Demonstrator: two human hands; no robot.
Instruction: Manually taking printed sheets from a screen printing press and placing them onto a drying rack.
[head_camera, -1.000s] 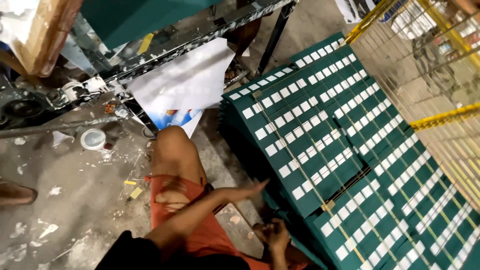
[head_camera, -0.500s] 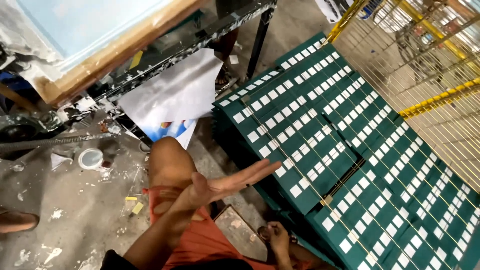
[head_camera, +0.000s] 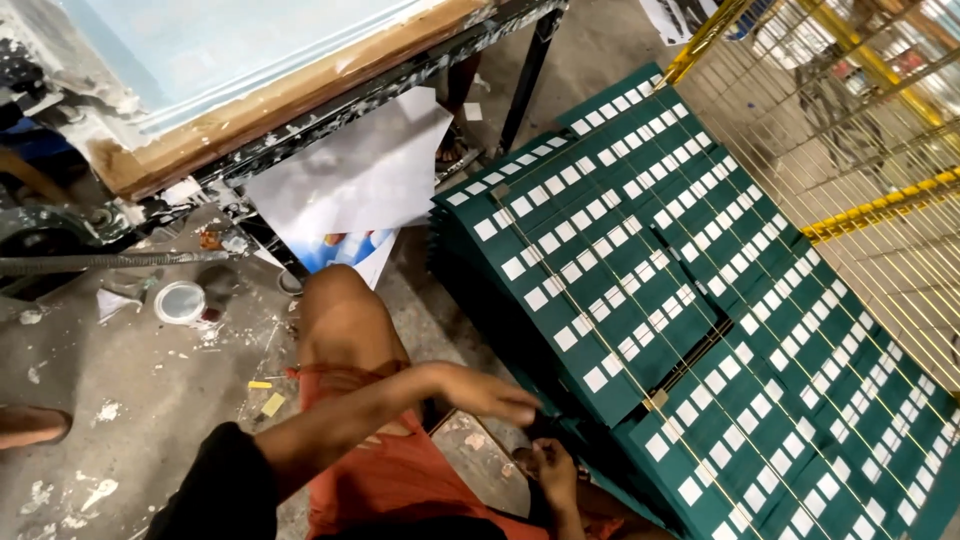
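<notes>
Over on the far left a foot (head_camera: 30, 425) is poking into view on the splattered concrete floor (head_camera: 120, 400), and a small white tub (head_camera: 180, 303) is sitting near a metal bar (head_camera: 100, 262). Above that a wooden-framed screen (head_camera: 260, 60) is lying on a dark metal stand (head_camera: 530, 70), with a sheet of white paper (head_camera: 360, 175) hanging down under it. The person is sitting on the floor in orange shorts (head_camera: 400, 480), bare knee (head_camera: 340, 310) pointing up. Their left hand (head_camera: 485, 392) is reaching across toward the near corner of the stack of green printed sheets (head_camera: 640, 250), fingers stretched out and close together, touching or almost touching the edge, can't really tell which. The right hand (head_camera: 552, 470) is sitting lower, just under that same corner, fingers curled, but whether it's actually gripping anything I can't tell. The green sheets, covered in rows of white rectangles, are spreading out to the right, lying against a yellow wire cage (head_camera: 860, 150)
</notes>
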